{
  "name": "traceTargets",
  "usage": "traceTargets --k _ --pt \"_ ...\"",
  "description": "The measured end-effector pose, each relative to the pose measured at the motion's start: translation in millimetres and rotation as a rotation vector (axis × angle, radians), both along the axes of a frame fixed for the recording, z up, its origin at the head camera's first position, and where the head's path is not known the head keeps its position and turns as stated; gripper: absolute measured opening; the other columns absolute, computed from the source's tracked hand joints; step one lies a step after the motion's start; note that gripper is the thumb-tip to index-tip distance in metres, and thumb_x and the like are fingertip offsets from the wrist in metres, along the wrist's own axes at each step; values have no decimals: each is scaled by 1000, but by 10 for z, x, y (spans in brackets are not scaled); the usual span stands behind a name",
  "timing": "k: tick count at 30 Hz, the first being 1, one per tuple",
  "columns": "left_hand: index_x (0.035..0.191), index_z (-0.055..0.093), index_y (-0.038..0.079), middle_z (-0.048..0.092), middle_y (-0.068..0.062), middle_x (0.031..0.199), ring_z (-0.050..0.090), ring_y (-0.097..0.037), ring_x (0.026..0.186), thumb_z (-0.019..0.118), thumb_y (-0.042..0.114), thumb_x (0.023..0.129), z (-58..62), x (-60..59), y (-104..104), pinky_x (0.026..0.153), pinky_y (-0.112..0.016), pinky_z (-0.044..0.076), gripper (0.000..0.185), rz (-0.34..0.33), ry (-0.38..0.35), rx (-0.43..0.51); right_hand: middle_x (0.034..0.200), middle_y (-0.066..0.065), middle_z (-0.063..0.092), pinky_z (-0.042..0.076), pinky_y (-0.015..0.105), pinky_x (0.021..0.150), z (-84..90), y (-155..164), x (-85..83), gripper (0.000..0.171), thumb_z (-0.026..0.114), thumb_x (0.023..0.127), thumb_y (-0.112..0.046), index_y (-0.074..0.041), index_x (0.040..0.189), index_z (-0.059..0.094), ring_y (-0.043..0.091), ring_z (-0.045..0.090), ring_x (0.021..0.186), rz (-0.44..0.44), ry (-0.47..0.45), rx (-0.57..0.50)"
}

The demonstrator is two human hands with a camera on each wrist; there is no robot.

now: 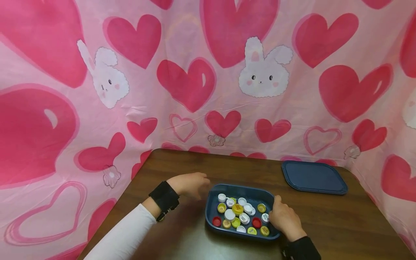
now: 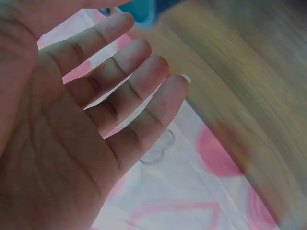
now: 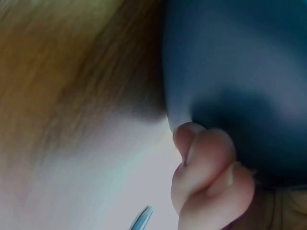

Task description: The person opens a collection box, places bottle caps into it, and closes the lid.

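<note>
A dark blue box (image 1: 242, 236) stands on the table, holding several bottle caps in white, yellow and red; one yellow cap (image 1: 237, 209) lies near the middle. My right hand (image 1: 286, 217) grips the box's right end, with the thumb up at the rim. In the right wrist view its curled fingers (image 3: 213, 177) press against the outside of the box (image 3: 230, 62). My left hand (image 1: 191, 183) hovers just off the box's left end and holds nothing. The left wrist view shows its palm (image 2: 57, 134) with the fingers loosely extended.
A flat dark blue lid (image 1: 314, 177) lies at the back right of the brown wooden table (image 1: 195, 162). Behind the table and along its sides hangs a pink cloth (image 1: 182, 39) printed with hearts and rabbits. Each wrist wears a black strap (image 1: 164, 197).
</note>
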State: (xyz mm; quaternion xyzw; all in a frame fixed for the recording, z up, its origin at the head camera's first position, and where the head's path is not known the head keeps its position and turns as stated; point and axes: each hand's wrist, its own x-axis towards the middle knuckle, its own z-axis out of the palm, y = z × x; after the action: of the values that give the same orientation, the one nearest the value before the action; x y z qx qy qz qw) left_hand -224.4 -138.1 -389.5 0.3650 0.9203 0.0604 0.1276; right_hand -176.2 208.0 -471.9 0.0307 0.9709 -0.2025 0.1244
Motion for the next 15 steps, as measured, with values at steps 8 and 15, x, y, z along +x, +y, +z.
traceTargets --k 8,15 --pt "127 67 12 62 -11 135 58 -29 125 86 18 78 -115 158 -392 97 -44 55 53 181 -44 0 93 23 65 51 51 69 -22 4 2 41 61 92 -15 7 120 41 33 62 79 3 -7 -6" --pt "128 66 5 58 -17 137 58 -34 123 89 14 73 -317 341 -818 99 -53 51 60 330 -132 71 95 23 65 51 51 69 -8 5 -4 42 61 93 -15 7 121 40 34 63 79 -4 -15 -8"
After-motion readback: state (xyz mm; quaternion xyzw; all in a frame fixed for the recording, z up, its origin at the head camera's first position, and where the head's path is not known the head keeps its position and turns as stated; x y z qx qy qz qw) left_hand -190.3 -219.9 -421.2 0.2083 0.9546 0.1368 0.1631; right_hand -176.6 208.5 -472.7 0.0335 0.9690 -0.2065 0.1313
